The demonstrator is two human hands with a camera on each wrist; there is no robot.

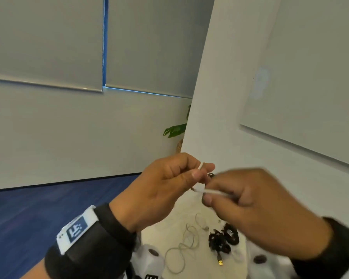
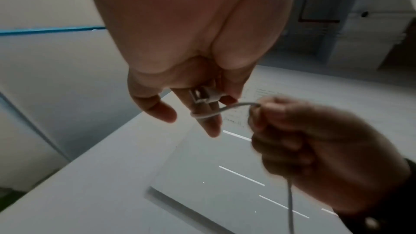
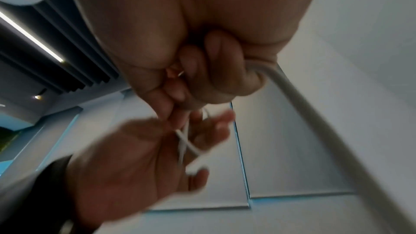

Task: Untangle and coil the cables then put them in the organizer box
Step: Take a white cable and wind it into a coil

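Now the cable [image 2: 203, 116] loops round the left hand's [image 1: 159, 190] fingers; the right hand [image 1: 256, 208] pinches its free length.

Black wrist straps [image 1: 101, 238], left bearing a white tag [image 1: 77, 229] with black marker.

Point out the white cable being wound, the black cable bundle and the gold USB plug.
white cable [image 2: 234, 106], left wrist view, on the strand running between the hands.
black cable bundle [image 1: 220, 241], head view, middle of the coil on the table.
gold USB plug [image 1: 220, 263], head view, on the metal tip.
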